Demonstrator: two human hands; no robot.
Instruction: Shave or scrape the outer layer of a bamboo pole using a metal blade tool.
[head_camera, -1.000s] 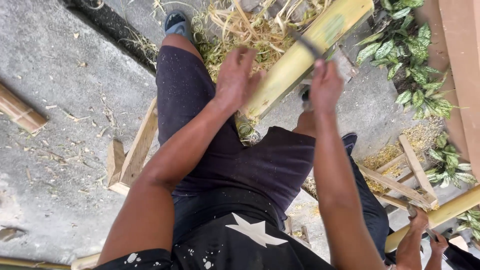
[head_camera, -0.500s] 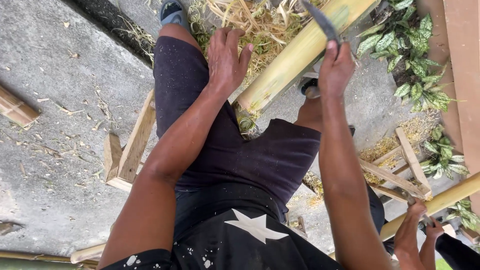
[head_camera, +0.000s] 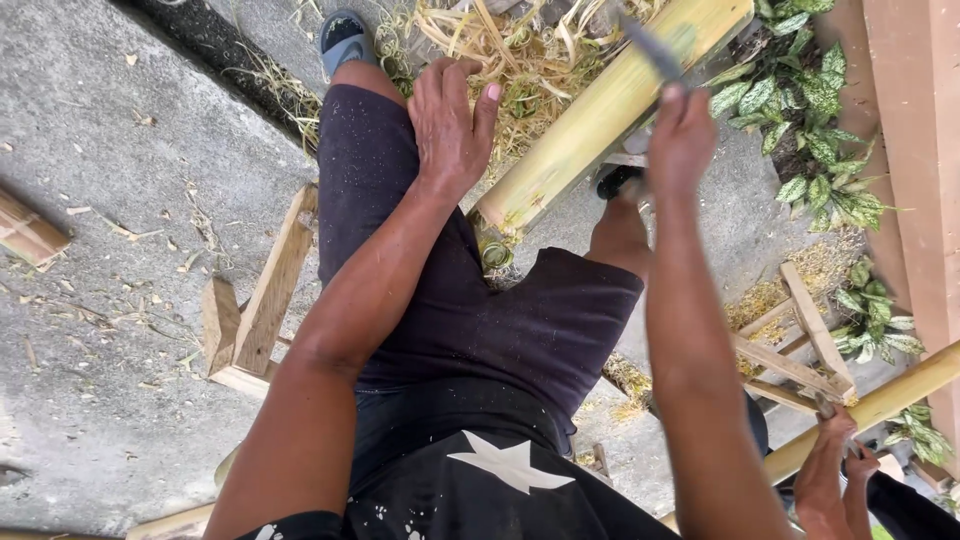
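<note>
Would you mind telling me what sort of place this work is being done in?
Probably an outdoor yard workspace for bamboo. A green bamboo pole lies over a heap of shavings on a concrete floor, with leafy plants alongside. The right hand holds a blade.

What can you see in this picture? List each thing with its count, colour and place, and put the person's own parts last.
Bamboo pole: one, green-yellow, across the knees.
Blade: one, grey, raised over the pole.
Shavings: pile, straw-coloured, top centre.
Wooden frame: one, pale, left of the legs.
Plants: several, green, right.
Second pole: one, yellow, lower right, held by another person's hands.
Sandal: one, grey, top.
Left hand: on the thigh.
Right hand: gripping the blade.
</note>
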